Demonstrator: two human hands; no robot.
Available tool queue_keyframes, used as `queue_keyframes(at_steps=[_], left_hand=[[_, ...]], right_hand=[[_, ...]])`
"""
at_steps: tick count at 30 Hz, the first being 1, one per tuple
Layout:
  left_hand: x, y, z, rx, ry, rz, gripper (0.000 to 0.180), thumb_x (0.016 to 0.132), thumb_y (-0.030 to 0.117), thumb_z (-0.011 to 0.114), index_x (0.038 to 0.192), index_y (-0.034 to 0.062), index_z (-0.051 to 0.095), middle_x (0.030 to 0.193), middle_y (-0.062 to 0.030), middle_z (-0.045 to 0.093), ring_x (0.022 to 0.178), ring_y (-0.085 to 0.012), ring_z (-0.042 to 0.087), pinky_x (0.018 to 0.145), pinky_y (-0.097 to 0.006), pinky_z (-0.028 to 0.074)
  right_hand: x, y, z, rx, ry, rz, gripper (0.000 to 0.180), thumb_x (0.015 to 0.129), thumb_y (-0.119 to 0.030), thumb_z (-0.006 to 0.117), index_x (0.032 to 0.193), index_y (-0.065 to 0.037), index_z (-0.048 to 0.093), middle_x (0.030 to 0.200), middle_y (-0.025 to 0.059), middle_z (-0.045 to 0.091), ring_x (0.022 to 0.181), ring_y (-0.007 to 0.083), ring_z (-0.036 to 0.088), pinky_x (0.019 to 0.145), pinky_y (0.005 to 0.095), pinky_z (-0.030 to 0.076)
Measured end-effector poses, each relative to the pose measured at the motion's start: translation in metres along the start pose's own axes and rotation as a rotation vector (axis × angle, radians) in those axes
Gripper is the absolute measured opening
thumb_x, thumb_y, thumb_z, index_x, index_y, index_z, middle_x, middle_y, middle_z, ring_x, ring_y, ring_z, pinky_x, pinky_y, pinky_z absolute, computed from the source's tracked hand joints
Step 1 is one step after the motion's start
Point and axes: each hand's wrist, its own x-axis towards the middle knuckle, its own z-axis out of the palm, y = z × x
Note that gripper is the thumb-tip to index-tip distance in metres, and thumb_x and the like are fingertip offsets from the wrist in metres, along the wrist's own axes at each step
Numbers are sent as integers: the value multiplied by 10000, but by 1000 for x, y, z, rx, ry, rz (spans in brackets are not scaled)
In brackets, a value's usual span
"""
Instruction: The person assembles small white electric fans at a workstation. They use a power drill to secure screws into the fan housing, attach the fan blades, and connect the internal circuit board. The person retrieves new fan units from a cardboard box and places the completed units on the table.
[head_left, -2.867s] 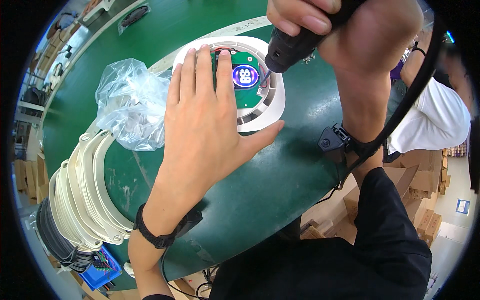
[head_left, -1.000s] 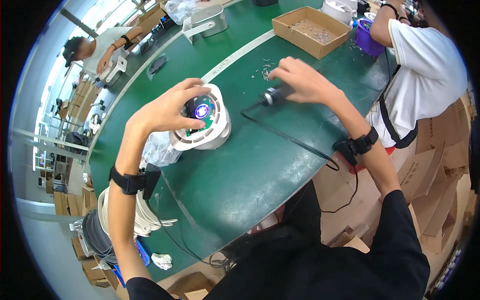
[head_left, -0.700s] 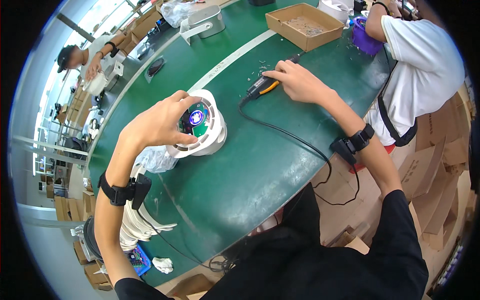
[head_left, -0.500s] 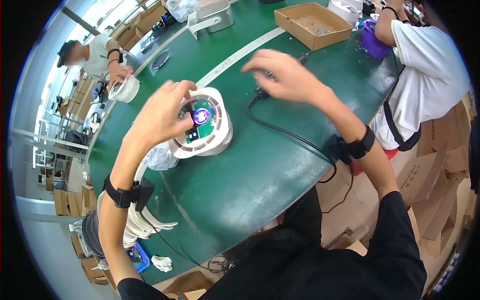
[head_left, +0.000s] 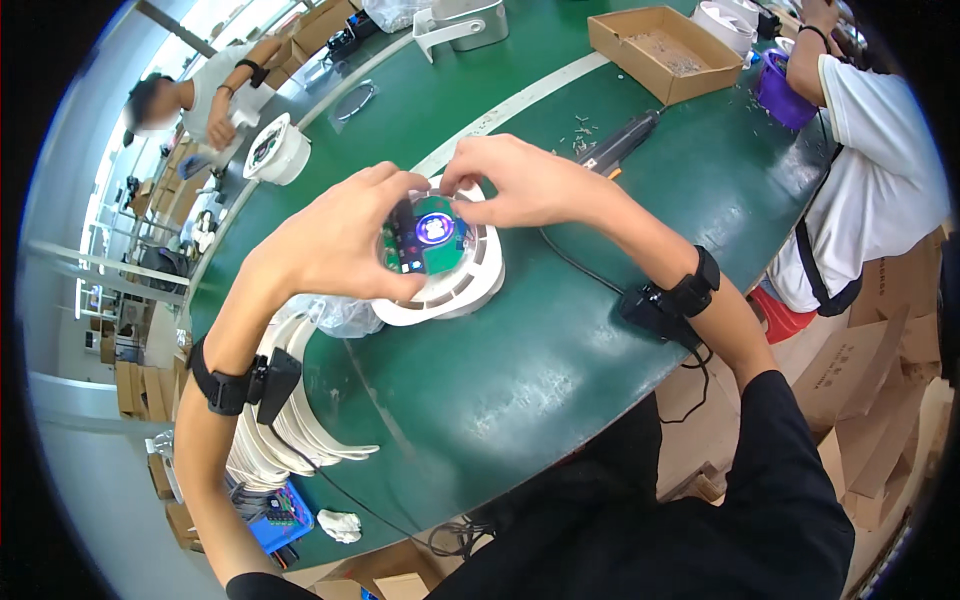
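Note:
A round white housing [head_left: 478,287] stands on the green table in front of me, a green circuit board [head_left: 440,257] with a glowing blue-purple light inside its ring. My left hand [head_left: 335,235] curves round the left side, thumb on the near edge and fingers at the far edge. From the right, my right hand [head_left: 525,185] reaches the far right rim, thumb and forefinger close together; whatever lies between them is hidden. Beyond this hand lies a dark electric screwdriver [head_left: 622,143], its black cord running back toward me.
Loose screws [head_left: 582,133] lie beside the screwdriver. At the back are a cardboard tray [head_left: 625,62] and a purple bucket [head_left: 783,95]. Curved white strips [head_left: 290,430], a clear plastic bag [head_left: 345,315] and a blue tray [head_left: 285,520] are at left. Co-workers sit left and right.
My right hand has come from above the screwdriver to the housing's far rim. My left hand has spread further round the housing. The view has shifted, and the left co-worker's hand left another white housing.

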Motion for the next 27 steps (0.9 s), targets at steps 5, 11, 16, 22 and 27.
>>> queue_keyframes(at_steps=[5, 11, 16, 22, 27], left_hand=[[-11, -12, 3, -26, 61, 102, 842, 611, 318, 831, 1338, -8, 560, 1200, -186, 560, 1130, -368, 592, 974, -430, 506], [-4, -17, 15, -10, 129, 251, 926, 593, 282, 865, 1390, -19, 502, 1297, -212, 523, 1212, -382, 548, 1039, -426, 460], [2, -15, 50, -139, 308, 131, 932, 621, 401, 944, 1354, -10, 540, 1263, -206, 593, 1162, -368, 609, 1023, -429, 488], [12, -12, 24, -160, 121, 229, 842, 613, 344, 928, 1297, -21, 598, 1208, -215, 661, 1099, -369, 669, 977, -430, 526], [13, -14, 32, -158, 228, 130, 816, 608, 309, 914, 1280, -37, 606, 1190, -207, 676, 1070, -352, 684, 975, -407, 528]], right_hand=[[-4, -5, 9, 158, -23, -20, 170, 915, -180, 720, 995, -30, 727, 997, 69, 664, 1047, 244, 597, 910, 386, 488], [-11, -1, 16, 160, 50, -29, 197, 971, -209, 690, 1029, -21, 690, 954, 107, 671, 1005, 281, 596, 868, 405, 492], [-16, -4, 17, 108, 91, -26, 160, 985, -175, 656, 1025, -22, 679, 950, 120, 670, 1007, 301, 600, 873, 415, 491], [-14, 10, -1, 365, -147, -94, 170, 1011, -168, 615, 993, -2, 650, 911, 120, 655, 924, 289, 587, 851, 396, 474], [-12, 14, 8, 383, -62, -47, 156, 1007, -144, 604, 982, 9, 620, 907, 137, 636, 911, 303, 591, 845, 408, 474]])
